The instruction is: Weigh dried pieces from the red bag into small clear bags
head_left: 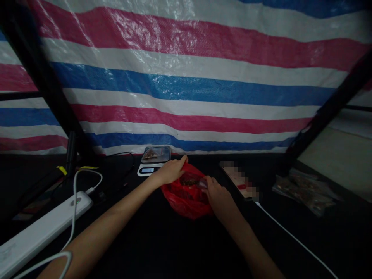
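A red plastic bag (188, 201) sits with its mouth spread on the black table. Dark, grainy brownish contents (190, 181) show inside it. My left hand (173, 170) grips the bag's far left rim, fingers closed on the plastic. At the right side of the mouth is my right hand (218, 195), its fingers curled round what looks like a small clear plastic bag (202, 183); the fingertips are partly hidden. Just behind my left hand stands a small digital scale (140, 171) with a lit display, bearing a clear packet (151, 154) of brownish pieces.
To the right lies a phone (236, 180), partly pixelated, with a white cable (290, 228). Several filled clear packets (305, 192) are piled farther right. A white power strip (46, 232) with looping cord occupies the left. Striped sheeting (186, 93) hangs behind, between dark slanted posts.
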`<move>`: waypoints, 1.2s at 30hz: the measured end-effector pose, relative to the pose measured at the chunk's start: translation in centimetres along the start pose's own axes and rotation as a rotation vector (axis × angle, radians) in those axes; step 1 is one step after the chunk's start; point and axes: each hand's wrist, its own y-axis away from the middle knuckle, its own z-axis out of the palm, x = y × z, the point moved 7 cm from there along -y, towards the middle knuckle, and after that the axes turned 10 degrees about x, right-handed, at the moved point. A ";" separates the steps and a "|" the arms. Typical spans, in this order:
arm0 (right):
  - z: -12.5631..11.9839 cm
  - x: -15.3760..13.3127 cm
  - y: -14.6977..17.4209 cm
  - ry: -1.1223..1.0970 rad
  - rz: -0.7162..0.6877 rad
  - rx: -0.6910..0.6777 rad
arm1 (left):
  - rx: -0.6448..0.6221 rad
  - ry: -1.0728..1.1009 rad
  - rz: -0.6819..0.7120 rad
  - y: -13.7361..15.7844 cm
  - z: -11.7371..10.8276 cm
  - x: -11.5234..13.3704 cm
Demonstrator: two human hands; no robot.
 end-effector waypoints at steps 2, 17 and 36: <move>0.1 0.0 -0.1 0.059 -0.016 0.009 | -0.122 -0.024 0.020 0.2 0.6 0.3; -1.8 -1.3 -0.6 0.276 -0.149 0.130 | -0.197 0.163 0.115 0.2 1.1 0.8; -1.7 -1.4 -0.6 0.312 -0.140 0.195 | -0.327 0.065 0.017 0.4 2.9 0.1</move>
